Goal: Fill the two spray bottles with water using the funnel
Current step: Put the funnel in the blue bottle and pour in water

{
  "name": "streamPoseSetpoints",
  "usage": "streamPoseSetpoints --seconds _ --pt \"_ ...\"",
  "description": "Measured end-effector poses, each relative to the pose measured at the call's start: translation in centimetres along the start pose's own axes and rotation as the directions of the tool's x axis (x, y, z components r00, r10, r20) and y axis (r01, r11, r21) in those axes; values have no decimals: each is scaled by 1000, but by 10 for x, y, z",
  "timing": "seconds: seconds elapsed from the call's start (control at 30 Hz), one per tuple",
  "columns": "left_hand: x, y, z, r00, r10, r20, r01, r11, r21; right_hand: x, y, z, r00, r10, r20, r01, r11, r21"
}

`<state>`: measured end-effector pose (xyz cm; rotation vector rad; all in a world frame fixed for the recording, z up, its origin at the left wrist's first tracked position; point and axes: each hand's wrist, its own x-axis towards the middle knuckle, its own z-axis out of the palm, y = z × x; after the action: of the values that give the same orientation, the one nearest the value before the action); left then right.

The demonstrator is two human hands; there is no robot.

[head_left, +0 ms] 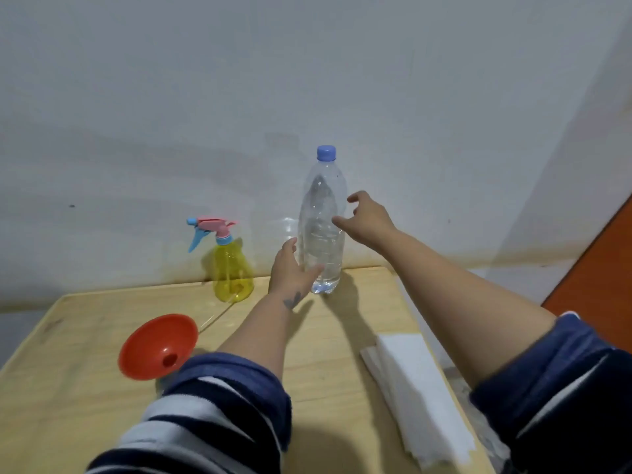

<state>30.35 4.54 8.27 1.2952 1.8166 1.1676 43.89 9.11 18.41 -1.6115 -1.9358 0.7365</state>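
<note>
A pale wooden surface (102,422) stands pushed up against a grey-white wall (307,80). At the near left an orange funnel (158,347) sits tilted, its wide mouth facing up and toward the viewer; its spout goes down into something only partly seen behind a striped sleeve, and I cannot tell what that is. Farther back and a little to the right, close to the wall, stands a yellow spray bottle (232,268), upright, with a pink and blue trigger head pointing left. It is well apart from the funnel.

Right of the spray bottle comes the left hand (290,268), reaching far across the surface with its fingers spread loosely and holding nothing. Its fingertips are just beside the lower left of a tall clear water bottle (321,234); whether they touch the plastic I cannot tell. The water bottle stands upright at the far edge near the wall, its blue cap (326,153) on, with water showing inside.

On the far side of that bottle the right hand (367,220) hovers near its upper part, fingers curved wide and holding nothing, the thumb and fingertips close to the bottle's right side but seemingly apart from it. Both forearms are bare, with navy and white striped sleeves pushed up.

At the near right lies a stack of white folded paper towels (420,395), flat, close to the right edge of the surface.
</note>
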Motion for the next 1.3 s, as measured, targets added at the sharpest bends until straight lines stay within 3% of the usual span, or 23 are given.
streamPoseSetpoints --seconds 0.3,0.63,1.3 --pt "54 -26 57 996 -50 -73 44 995 -90 60 21 55 997 -21 -75 48 921 387" --pt "71 -32 55 989 -79 -125 67 992 -105 68 27 71 985 -36 -169 102 910 402" --pt "-163 -30 -1 996 -57 -75 56 998 -9 -157 15 58 977 8 -211 83 906 414"
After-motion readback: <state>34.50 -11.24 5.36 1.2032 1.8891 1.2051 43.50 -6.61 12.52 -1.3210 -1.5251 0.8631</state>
